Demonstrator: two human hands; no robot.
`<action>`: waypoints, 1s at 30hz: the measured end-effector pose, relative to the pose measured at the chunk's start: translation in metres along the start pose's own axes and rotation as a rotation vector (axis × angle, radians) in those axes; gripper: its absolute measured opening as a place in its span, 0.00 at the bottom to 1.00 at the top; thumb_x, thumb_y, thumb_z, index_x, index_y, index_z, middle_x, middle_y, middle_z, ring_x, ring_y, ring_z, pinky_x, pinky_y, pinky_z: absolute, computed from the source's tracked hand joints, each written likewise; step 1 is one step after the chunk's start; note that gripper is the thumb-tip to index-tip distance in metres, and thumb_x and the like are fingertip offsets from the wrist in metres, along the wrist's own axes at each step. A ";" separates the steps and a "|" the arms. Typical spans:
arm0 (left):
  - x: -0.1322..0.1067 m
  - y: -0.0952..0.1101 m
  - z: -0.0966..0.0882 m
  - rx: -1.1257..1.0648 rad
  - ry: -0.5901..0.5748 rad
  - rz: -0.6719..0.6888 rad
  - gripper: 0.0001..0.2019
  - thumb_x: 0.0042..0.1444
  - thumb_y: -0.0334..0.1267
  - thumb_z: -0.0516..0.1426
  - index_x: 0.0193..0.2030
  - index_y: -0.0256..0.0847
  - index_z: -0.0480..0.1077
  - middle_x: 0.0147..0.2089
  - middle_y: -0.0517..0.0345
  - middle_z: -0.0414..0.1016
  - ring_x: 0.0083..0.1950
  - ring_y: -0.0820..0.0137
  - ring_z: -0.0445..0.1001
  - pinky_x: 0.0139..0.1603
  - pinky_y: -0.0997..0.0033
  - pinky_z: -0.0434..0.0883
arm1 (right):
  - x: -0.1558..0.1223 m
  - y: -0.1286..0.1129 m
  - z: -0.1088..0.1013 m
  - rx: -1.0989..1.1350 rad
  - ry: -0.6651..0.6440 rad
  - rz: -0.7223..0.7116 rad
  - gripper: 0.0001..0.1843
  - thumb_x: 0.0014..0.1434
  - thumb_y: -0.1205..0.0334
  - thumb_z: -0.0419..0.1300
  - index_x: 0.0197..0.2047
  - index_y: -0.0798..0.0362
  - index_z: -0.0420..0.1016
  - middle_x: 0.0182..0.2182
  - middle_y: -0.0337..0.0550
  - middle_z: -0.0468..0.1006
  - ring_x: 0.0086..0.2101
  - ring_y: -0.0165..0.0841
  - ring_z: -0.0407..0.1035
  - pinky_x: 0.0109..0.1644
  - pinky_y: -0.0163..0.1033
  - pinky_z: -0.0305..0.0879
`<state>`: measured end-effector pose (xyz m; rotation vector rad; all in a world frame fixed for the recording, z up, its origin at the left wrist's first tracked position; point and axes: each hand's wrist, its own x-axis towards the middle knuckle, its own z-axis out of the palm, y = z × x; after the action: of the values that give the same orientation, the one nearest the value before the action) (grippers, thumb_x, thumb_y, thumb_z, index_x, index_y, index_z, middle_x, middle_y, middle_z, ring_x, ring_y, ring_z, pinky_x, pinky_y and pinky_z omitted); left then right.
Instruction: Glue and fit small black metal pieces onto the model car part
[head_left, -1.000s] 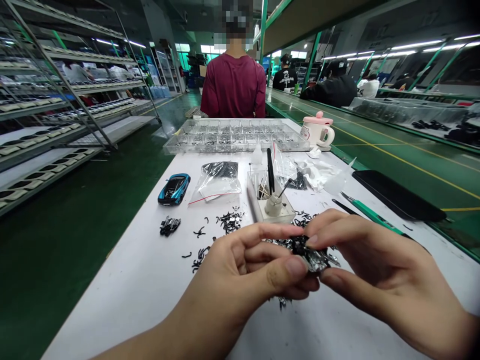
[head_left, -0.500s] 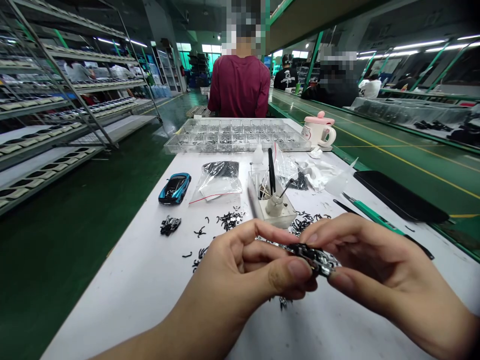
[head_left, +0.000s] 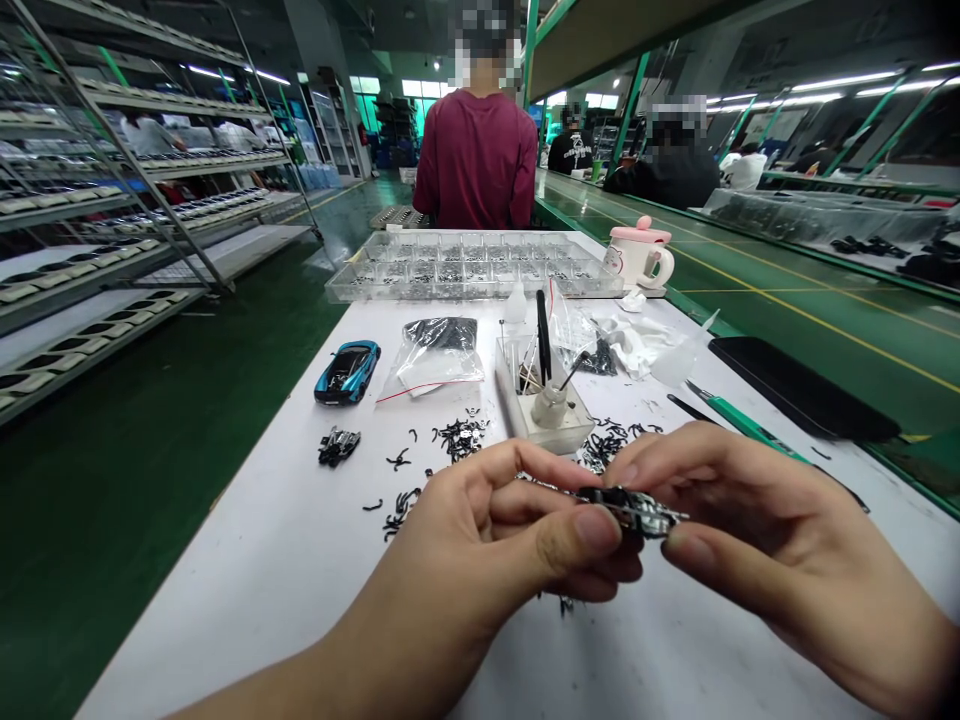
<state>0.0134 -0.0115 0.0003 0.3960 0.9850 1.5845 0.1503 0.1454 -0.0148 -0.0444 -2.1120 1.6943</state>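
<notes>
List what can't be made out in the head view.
- Small black and silver part: the middle is covered by the left hand and right hand; its shape is unclear.
- Compartment tray: contents too small.
- Loose black pieces: too small to identify.
- Right forearm: cut off by the frame edge.

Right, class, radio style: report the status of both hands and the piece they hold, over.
Left hand and right hand both pinching small black-and-silver part above white table. Loose black bits scattered beyond. Nothing in the way.
</notes>
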 end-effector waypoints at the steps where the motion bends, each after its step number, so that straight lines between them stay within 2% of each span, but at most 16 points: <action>1: 0.000 0.000 0.000 -0.004 -0.005 0.002 0.11 0.56 0.36 0.71 0.40 0.35 0.75 0.28 0.61 0.81 0.33 0.77 0.81 0.37 0.84 0.77 | 0.000 0.000 -0.001 -0.003 -0.003 0.003 0.09 0.67 0.61 0.67 0.49 0.38 0.79 0.42 0.34 0.83 0.41 0.27 0.80 0.46 0.22 0.75; 4: 0.000 0.000 0.000 -0.009 0.006 -0.005 0.12 0.55 0.37 0.71 0.40 0.35 0.75 0.28 0.62 0.81 0.33 0.78 0.81 0.38 0.85 0.77 | 0.000 0.000 -0.001 -0.011 -0.002 0.013 0.09 0.68 0.60 0.66 0.50 0.36 0.79 0.42 0.33 0.83 0.41 0.27 0.80 0.46 0.22 0.75; 6: 0.001 0.000 0.000 -0.014 0.005 -0.011 0.13 0.55 0.37 0.71 0.39 0.35 0.74 0.28 0.62 0.81 0.33 0.78 0.81 0.38 0.84 0.77 | 0.001 -0.001 0.001 -0.038 0.025 0.015 0.08 0.66 0.57 0.68 0.49 0.40 0.81 0.41 0.38 0.83 0.40 0.32 0.80 0.44 0.27 0.78; 10: 0.002 -0.001 0.000 -0.006 0.002 -0.017 0.14 0.55 0.38 0.71 0.39 0.35 0.74 0.29 0.61 0.81 0.33 0.78 0.81 0.38 0.83 0.77 | 0.009 -0.006 0.005 -0.161 0.123 0.037 0.20 0.59 0.45 0.72 0.48 0.50 0.83 0.37 0.49 0.82 0.41 0.44 0.79 0.43 0.42 0.81; 15: 0.001 -0.001 0.000 -0.002 0.000 -0.020 0.14 0.55 0.38 0.71 0.40 0.35 0.73 0.28 0.63 0.80 0.33 0.78 0.81 0.38 0.83 0.77 | 0.012 -0.008 0.007 -0.200 0.149 0.066 0.23 0.58 0.41 0.71 0.48 0.49 0.84 0.35 0.49 0.82 0.42 0.46 0.79 0.45 0.44 0.80; 19: 0.002 -0.003 -0.002 -0.012 -0.006 -0.025 0.15 0.55 0.38 0.71 0.40 0.35 0.72 0.29 0.61 0.81 0.33 0.78 0.81 0.39 0.83 0.77 | 0.007 -0.007 0.003 -0.164 0.123 0.082 0.16 0.60 0.46 0.71 0.45 0.48 0.85 0.37 0.48 0.82 0.41 0.43 0.79 0.43 0.39 0.80; 23: 0.004 -0.005 -0.003 -0.022 0.005 -0.031 0.16 0.54 0.39 0.72 0.41 0.34 0.72 0.31 0.59 0.82 0.34 0.76 0.82 0.39 0.82 0.79 | 0.001 -0.005 0.000 -0.089 0.058 0.071 0.04 0.65 0.53 0.69 0.44 0.36 0.83 0.39 0.35 0.84 0.40 0.30 0.79 0.43 0.25 0.76; 25: 0.004 -0.006 -0.002 -0.025 0.006 -0.031 0.16 0.54 0.39 0.72 0.41 0.34 0.72 0.31 0.58 0.82 0.34 0.76 0.82 0.38 0.82 0.78 | 0.000 -0.004 0.000 -0.090 0.042 0.071 0.05 0.66 0.53 0.68 0.45 0.32 0.82 0.39 0.30 0.84 0.40 0.27 0.79 0.44 0.21 0.74; 30: 0.002 -0.006 -0.002 -0.023 -0.003 -0.034 0.15 0.54 0.39 0.72 0.40 0.35 0.72 0.33 0.57 0.83 0.35 0.77 0.82 0.39 0.82 0.79 | 0.000 -0.003 0.000 -0.117 0.044 0.041 0.04 0.67 0.51 0.67 0.45 0.32 0.81 0.39 0.27 0.83 0.40 0.23 0.78 0.46 0.18 0.71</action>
<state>0.0151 -0.0102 -0.0060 0.3642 0.9656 1.5627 0.1510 0.1441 -0.0117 -0.1596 -2.1898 1.5760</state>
